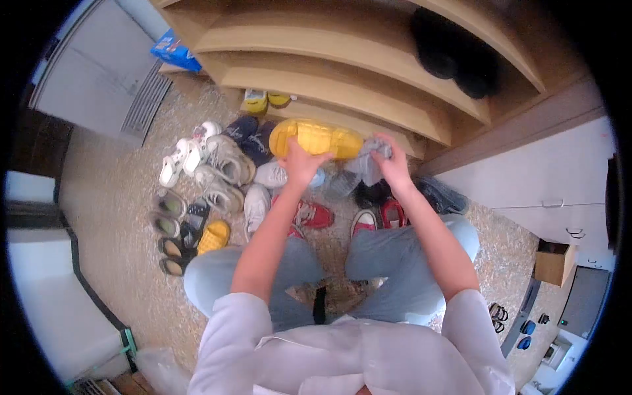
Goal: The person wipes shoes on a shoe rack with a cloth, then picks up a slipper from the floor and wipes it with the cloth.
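My left hand [304, 161] grips a yellow slipper [319, 138] near one end, with the thumb stretched along its side. The slipper is held up in front of the lowest shelf. A crumpled grey cloth [374, 158] is pinched in my right hand [393, 164], close to the slipper's other end. Below the cloth is a translucent item [341, 184] whose kind I cannot make out. A second yellow slipper [214, 236] lies on the floor to the left, beside dark sandals [193, 220].
A wooden shoe rack [342, 99] stands ahead, with black shoes [454, 56] on an upper shelf. White clogs [191, 151], worn sneakers [227, 164] and several other pairs crowd the floor at left. White cabinets [526, 178] are on the right. A blue box [174, 51] sits upper left.
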